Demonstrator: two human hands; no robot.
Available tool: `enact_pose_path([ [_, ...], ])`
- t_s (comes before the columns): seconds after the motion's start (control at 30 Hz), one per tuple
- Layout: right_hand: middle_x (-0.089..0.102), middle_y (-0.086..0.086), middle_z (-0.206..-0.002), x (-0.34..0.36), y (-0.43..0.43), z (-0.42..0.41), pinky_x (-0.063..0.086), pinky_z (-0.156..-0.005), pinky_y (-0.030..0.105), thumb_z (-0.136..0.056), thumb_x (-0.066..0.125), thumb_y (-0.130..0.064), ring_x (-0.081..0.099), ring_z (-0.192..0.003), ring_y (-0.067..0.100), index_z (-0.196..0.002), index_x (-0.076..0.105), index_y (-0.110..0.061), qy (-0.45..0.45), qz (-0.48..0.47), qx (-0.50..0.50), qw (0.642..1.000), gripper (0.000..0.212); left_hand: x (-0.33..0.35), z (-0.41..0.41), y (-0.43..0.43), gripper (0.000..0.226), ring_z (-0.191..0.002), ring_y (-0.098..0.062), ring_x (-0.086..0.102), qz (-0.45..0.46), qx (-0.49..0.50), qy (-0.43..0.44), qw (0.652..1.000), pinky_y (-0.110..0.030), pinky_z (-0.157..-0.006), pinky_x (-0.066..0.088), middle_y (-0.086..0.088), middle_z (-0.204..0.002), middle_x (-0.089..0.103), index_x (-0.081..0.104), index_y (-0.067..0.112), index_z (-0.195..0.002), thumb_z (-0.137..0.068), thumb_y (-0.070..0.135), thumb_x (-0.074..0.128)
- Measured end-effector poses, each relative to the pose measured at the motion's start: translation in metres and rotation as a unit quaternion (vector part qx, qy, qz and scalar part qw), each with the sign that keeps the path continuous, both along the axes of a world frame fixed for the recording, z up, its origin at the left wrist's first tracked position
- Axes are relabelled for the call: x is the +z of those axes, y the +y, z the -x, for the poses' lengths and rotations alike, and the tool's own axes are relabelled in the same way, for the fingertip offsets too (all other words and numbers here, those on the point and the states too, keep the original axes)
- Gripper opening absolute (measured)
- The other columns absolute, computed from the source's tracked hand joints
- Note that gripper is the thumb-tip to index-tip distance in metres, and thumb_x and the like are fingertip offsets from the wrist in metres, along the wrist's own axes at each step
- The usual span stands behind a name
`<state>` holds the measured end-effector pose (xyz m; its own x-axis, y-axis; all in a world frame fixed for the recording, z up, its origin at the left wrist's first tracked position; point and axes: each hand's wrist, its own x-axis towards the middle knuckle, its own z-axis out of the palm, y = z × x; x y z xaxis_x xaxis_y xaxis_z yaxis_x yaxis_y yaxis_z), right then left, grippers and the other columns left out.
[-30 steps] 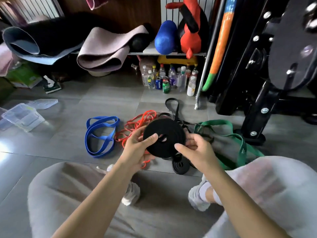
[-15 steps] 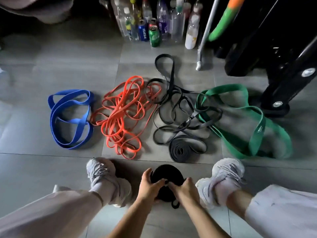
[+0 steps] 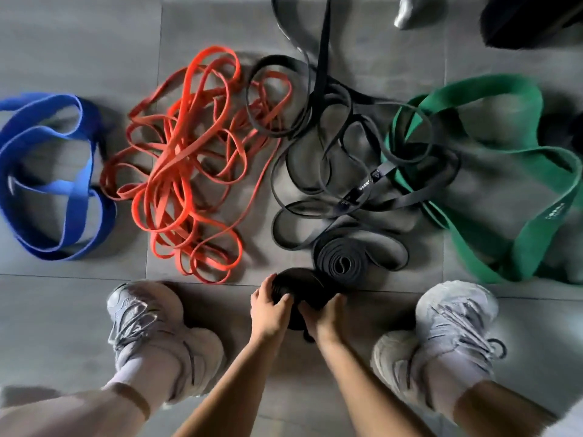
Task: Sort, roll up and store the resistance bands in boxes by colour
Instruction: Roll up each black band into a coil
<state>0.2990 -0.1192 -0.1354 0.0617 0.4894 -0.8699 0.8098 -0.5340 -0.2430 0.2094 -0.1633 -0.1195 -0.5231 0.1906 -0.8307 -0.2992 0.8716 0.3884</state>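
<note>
Left to right across the floor (image 3: 79,326) I see a wide loop (image 3: 75,209), thin tangle (image 3: 176,165), loose bands (image 3: 362,187) and broad band (image 3: 542,222). A small roll (image 3: 342,263) lies below the loose bands, just above a bigger roll (image 3: 293,285).

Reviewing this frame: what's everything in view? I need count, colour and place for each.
blue band: number unclear, blue, floor far left
orange bands: tangled pile, number unclear, orange, floor left of centre
loose black bands: tangled pile, number unclear, black, floor centre, lying over the green band's left edge
floor roll: one, black, on the floor just beyond the hands
held roll: one, black, between both hands
green band: number unclear, green, floor right
white object: one, white, top edge, cropped
dark equipment: one, black, top right corner
floor: grey tiles
shoes: two, pale grey, either side of the hands
left hand: grips held roll
right hand: grips held roll
</note>
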Motion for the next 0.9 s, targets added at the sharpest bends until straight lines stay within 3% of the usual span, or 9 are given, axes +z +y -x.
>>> enact_pose_path([
  [0.13,0.064,0.018,-0.101,-0.018,0.003,-0.009,0.051,-0.080,0.043,-0.057,0.070,-0.057,0.063,-0.096,0.033,-0.100,0.054,-0.004,0.014,-0.001,0.039,0.999,0.070,0.004,0.009,0.015,0.081,-0.129,-0.030,0.039,0.033,-0.071,0.004,0.997,-0.038,-0.111,0.030,-0.015,-0.139,0.040,0.039,0.018,-0.140,-0.068,0.046,0.061],
  [0.2,0.062,0.008,-0.081,-0.017,0.021,-0.024,0.050,-0.073,0.036,-0.067,0.068,-0.054,0.060,-0.080,0.023,-0.074,0.054,-0.018,0.024,0.020,0.081,0.996,0.040,0.007,0.003,0.018,0.096,-0.134,-0.032,0.029,0.054,-0.165,0.027,0.984,-0.037,-0.113,0.021,-0.013,-0.146,0.028,0.022,0.015,-0.147,-0.072,0.048,0.072],
  [0.27,0.058,0.003,-0.068,0.000,0.052,-0.036,0.050,-0.069,0.037,-0.074,0.065,-0.047,0.055,-0.070,0.021,-0.060,0.050,-0.016,-0.005,-0.052,0.097,0.994,0.037,0.008,-0.010,0.021,0.117,-0.136,-0.034,0.019,0.070,-0.233,0.048,0.969,-0.040,-0.112,0.021,-0.011,-0.151,0.013,0.002,0.017,-0.150,-0.066,0.051,0.077],
  [0.37,0.061,0.011,-0.096,0.020,0.098,-0.056,0.046,-0.071,0.038,-0.081,0.061,-0.028,0.058,-0.090,0.032,-0.088,0.060,-0.021,-0.080,-0.223,0.164,0.957,0.010,0.010,-0.023,0.025,0.131,-0.136,-0.035,0.011,0.100,-0.270,0.070,0.955,-0.044,-0.104,0.035,-0.006,-0.154,-0.005,-0.013,0.028,-0.148,-0.059,0.049,0.082],
  [0.43,0.050,0.013,-0.116,0.022,0.120,-0.065,0.045,-0.075,0.038,-0.083,0.060,-0.019,0.050,-0.103,0.035,-0.113,0.056,-0.019,-0.129,-0.241,0.261,0.926,0.030,0.008,-0.027,0.027,0.133,-0.136,-0.035,0.010,0.119,-0.280,0.086,0.949,-0.044,-0.098,0.041,-0.006,-0.154,-0.010,-0.016,0.029,-0.147,-0.059,0.047,0.083],
  [0.53,0.047,0.008,-0.119,0.012,0.135,-0.080,0.045,-0.079,0.035,-0.085,0.057,-0.015,0.049,-0.103,0.029,-0.109,0.061,-0.018,-0.206,-0.225,0.393,0.868,0.024,0.006,-0.030,0.030,0.130,-0.134,-0.036,0.012,0.126,-0.286,0.103,0.944,-0.043,-0.094,0.045,-0.009,-0.153,-0.009,-0.016,0.027,-0.147,-0.062,0.041,0.081],
  [0.6,0.055,0.008,-0.112,0.012,0.130,-0.083,0.045,-0.078,0.033,-0.086,0.054,-0.016,0.054,-0.099,0.029,-0.100,0.067,-0.015,-0.227,-0.203,0.418,0.856,0.019,0.006,-0.031,0.029,0.128,-0.133,-0.036,0.014,0.129,-0.290,0.108,0.942,-0.042,-0.093,0.045,-0.008,-0.152,-0.006,-0.015,0.026,-0.147,-0.062,0.038,0.080],
  [0.73,0.066,0.012,-0.096,0.019,0.098,-0.066,0.046,-0.067,0.031,-0.084,0.056,-0.024,0.063,-0.089,0.033,-0.078,0.062,-0.010,-0.146,-0.151,0.384,0.899,0.016,0.005,-0.032,0.029,0.128,-0.131,-0.035,0.017,0.130,-0.277,0.117,0.945,-0.042,-0.092,0.046,-0.008,-0.150,-0.001,-0.013,0.026,-0.147,-0.060,0.038,0.080],
  [0.9,0.051,0.013,-0.058,0.012,0.073,-0.049,0.031,-0.056,0.028,-0.080,0.061,-0.021,0.045,-0.064,0.030,-0.054,0.040,-0.007,-0.086,-0.055,0.144,0.984,0.036,0.005,-0.031,0.031,0.128,-0.131,-0.035,0.017,0.132,-0.269,0.108,0.948,-0.041,-0.094,0.045,-0.007,-0.150,0.000,-0.013,0.027,-0.147,-0.060,0.036,0.080],
])
